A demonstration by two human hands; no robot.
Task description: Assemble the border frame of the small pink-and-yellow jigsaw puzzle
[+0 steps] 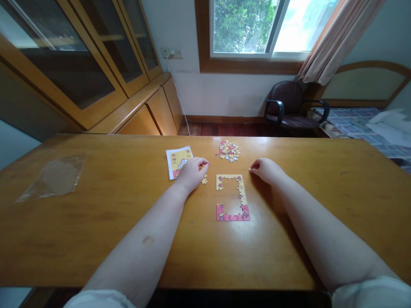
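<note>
A partly joined jigsaw frame point(245, 199) lies on the table, yellow along the top and right and pink along the bottom, with a gap on its left side. To its upper right, my right hand point(266, 170) pinches a small pale puzzle piece point(249, 170) between thumb and fingertips. My left hand point(192, 171) is closed on the other side, its fingertips together; whatever they hold, if anything, is hidden. Beneath that hand lie a few loose yellow pieces point(204, 179). It also overlaps a printed picture sheet point(175, 159). Beyond the frame sits a pile of loose pieces point(228, 151).
A clear plastic bag point(56, 176) lies flat at the left of the wooden table point(128, 248). Past the far edge stand a glass-doored cabinet point(135, 92), a brown armchair point(287, 102) and a bed point(359, 122). A white cable point(176, 90) hangs from the wall socket.
</note>
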